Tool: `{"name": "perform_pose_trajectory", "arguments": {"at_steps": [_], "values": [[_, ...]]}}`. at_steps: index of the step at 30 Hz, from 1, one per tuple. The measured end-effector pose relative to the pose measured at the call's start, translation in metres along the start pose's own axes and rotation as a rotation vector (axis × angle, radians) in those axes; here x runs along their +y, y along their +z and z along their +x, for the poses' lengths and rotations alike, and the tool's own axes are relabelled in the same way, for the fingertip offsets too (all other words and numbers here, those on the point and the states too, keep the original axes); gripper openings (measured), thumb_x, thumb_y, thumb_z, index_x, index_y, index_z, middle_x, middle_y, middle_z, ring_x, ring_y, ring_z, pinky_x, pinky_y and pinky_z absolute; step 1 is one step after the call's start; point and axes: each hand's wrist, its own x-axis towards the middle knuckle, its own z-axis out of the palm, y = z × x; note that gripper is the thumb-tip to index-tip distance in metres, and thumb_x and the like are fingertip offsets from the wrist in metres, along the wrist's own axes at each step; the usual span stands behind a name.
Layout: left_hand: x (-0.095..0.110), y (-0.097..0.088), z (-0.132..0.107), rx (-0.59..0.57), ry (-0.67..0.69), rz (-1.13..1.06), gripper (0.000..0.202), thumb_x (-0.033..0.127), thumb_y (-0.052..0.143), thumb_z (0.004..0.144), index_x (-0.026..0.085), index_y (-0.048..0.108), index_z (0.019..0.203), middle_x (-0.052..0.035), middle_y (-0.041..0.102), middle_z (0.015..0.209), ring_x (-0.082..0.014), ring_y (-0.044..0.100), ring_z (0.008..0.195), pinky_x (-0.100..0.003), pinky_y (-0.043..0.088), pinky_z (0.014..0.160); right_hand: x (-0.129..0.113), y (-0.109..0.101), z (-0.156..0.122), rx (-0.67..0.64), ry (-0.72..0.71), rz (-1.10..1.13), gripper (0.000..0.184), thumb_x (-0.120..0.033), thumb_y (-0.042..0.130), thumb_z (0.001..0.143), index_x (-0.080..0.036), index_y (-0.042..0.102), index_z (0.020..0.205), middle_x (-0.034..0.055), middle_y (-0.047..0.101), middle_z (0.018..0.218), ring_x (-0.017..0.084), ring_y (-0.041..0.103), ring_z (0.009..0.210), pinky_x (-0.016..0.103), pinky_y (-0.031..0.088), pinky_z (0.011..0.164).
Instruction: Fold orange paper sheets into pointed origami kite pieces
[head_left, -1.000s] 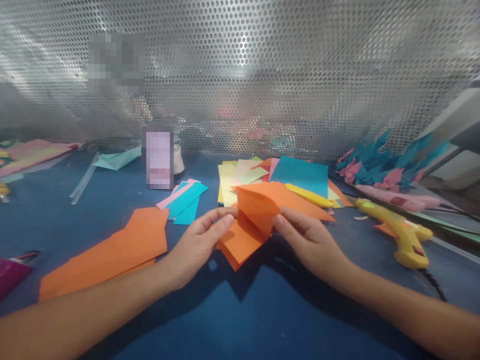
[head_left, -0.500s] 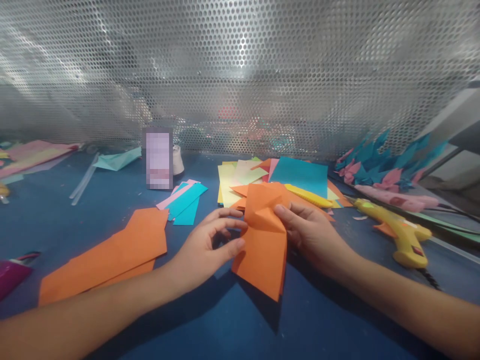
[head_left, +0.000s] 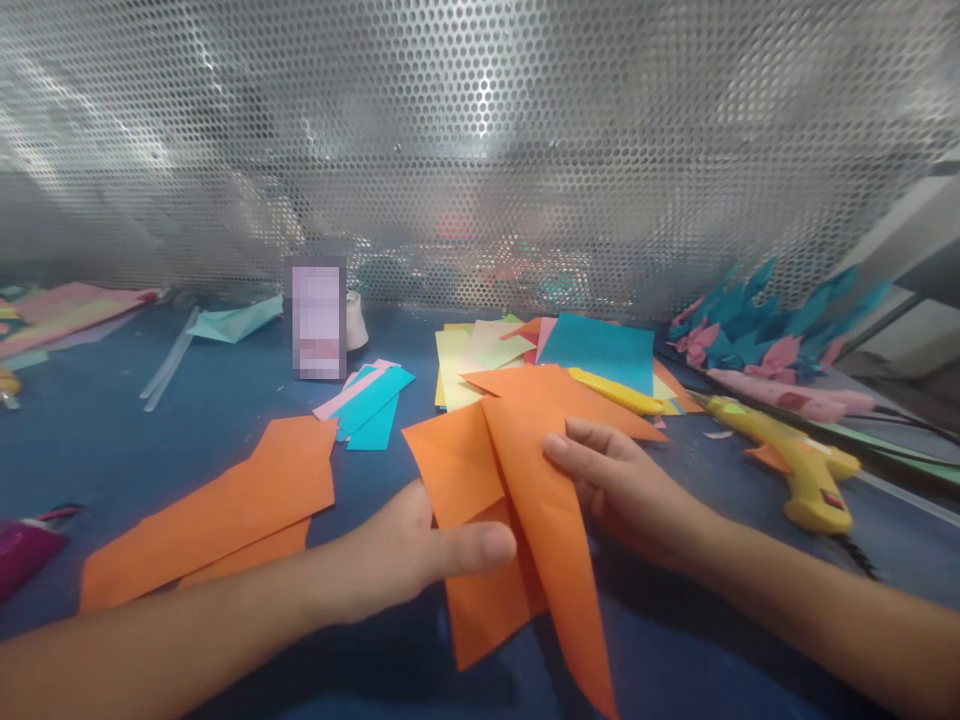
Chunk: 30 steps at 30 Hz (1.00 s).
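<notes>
Beyond the held orange paper (head_left: 551, 530), perforated metal (head_left: 480, 150) backs a blue table (head_left: 150, 450).

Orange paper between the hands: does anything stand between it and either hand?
Nothing visible does. The right hand pinches the orange paper directly; the left hand has its thumb across the front, fingers hidden behind.

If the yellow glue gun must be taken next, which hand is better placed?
Probably the right hand: the yellow glue gun lies on that side, farther from the left hand. But the right pinches the folded orange paper, so the left must hold it alone.
</notes>
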Motion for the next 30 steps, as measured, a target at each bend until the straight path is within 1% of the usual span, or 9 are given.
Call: {"name": "perform_pose_trajectory", "arguments": {"at_steps": [5, 9, 12, 15, 17, 19, 23, 26, 30], "values": [[0.000, -0.006, 0.002, 0.267, -0.092, -0.116, 0.033, 0.030, 0.068, 0.081, 0.019, 0.061, 0.112, -0.0103, 0.067, 0.112, -0.0267, 0.065, 0.099, -0.039, 0.051, 0.085, -0.004, -0.004, 0.003, 0.174, -0.034, -0.073, 0.019, -0.039, 0.061, 0.078, -0.023, 0.059, 0.087, 0.0018, 0.067, 0.074, 0.018, 0.065, 0.060, 0.030, 0.054, 0.055], [-0.005, -0.011, 0.003, 0.306, -0.032, 0.008, 0.050, 0.030, 0.069, 0.080, 0.022, 0.049, 0.125, -0.0116, 0.062, 0.121, -0.0287, 0.063, 0.104, -0.040, 0.051, 0.085, 0.000, -0.012, 0.007, 0.235, -0.080, -0.280, 0.030, -0.039, 0.062, 0.078, -0.021, 0.060, 0.101, -0.0025, 0.063, 0.064, 0.012, 0.057, 0.047, 0.023, 0.045, 0.042], [-0.008, -0.017, 0.002, 0.388, 0.063, 0.247, 0.071, 0.030, 0.067, 0.080, 0.030, 0.028, 0.140, -0.0125, 0.043, 0.140, -0.0321, 0.052, 0.119, -0.047, 0.047, 0.092, 0.004, -0.016, 0.010, 0.220, -0.157, -0.434, 0.034, -0.040, 0.062, 0.078, -0.018, 0.061, 0.104, -0.0032, 0.060, 0.060, 0.011, 0.055, 0.046, 0.022, 0.043, 0.041], [-0.008, -0.021, 0.000, 0.542, 0.339, 0.780, 0.082, 0.019, 0.066, 0.079, 0.032, 0.018, 0.144, -0.0080, 0.022, 0.152, -0.0314, 0.024, 0.138, -0.053, 0.025, 0.110, 0.008, -0.016, 0.010, 0.181, -0.261, -0.606, 0.031, -0.036, 0.058, 0.080, -0.018, 0.062, 0.105, 0.0006, 0.065, 0.068, 0.015, 0.061, 0.057, 0.026, 0.048, 0.048], [-0.007, -0.021, -0.003, 0.472, 0.495, 1.180, 0.071, 0.013, 0.061, 0.079, 0.031, 0.032, 0.141, -0.0046, 0.018, 0.154, -0.0328, 0.011, 0.142, -0.056, 0.009, 0.113, 0.009, -0.015, 0.008, 0.163, -0.324, -0.772, 0.029, -0.033, 0.055, 0.081, -0.018, 0.063, 0.105, 0.0028, 0.067, 0.073, 0.017, 0.063, 0.064, 0.029, 0.050, 0.054], [-0.005, -0.018, -0.005, 0.285, 0.564, 1.402, 0.053, 0.007, 0.051, 0.083, 0.031, 0.048, 0.130, -0.0038, 0.027, 0.151, -0.0323, 0.019, 0.140, -0.057, 0.009, 0.112, 0.009, -0.014, 0.005, 0.156, -0.373, -0.959, 0.029, -0.030, 0.053, 0.082, -0.018, 0.064, 0.106, 0.0027, 0.068, 0.070, 0.018, 0.063, 0.062, 0.030, 0.050, 0.055], [-0.003, -0.009, -0.007, 0.029, 0.410, 1.366, 0.032, 0.012, 0.039, 0.091, 0.019, 0.059, 0.116, -0.0114, 0.061, 0.119, -0.0250, 0.056, 0.112, -0.038, 0.047, 0.093, 0.007, -0.014, 0.003, 0.117, -0.502, -1.191, 0.025, -0.023, 0.052, 0.083, -0.020, 0.065, 0.104, 0.0031, 0.070, 0.075, 0.017, 0.062, 0.060, 0.030, 0.051, 0.057], [-0.001, -0.007, -0.005, -0.027, 0.324, 1.387, 0.026, 0.018, 0.041, 0.092, 0.015, 0.064, 0.104, -0.0131, 0.063, 0.109, -0.0259, 0.060, 0.102, -0.036, 0.050, 0.085, 0.008, -0.016, 0.004, 0.060, -0.664, -1.281, 0.021, -0.018, 0.052, 0.083, -0.021, 0.066, 0.098, 0.0068, 0.071, 0.090, 0.020, 0.064, 0.078, 0.034, 0.052, 0.070], [0.001, -0.009, -0.003, -0.093, 0.304, 1.417, 0.026, 0.018, 0.040, 0.093, 0.014, 0.062, 0.105, -0.0138, 0.061, 0.110, -0.0256, 0.057, 0.103, -0.036, 0.048, 0.085, 0.010, -0.018, 0.006, 0.042, -0.800, -1.369, 0.024, -0.015, 0.050, 0.087, -0.019, 0.063, 0.107, 0.0096, 0.068, 0.098, 0.023, 0.062, 0.089, 0.038, 0.051, 0.077]]}}
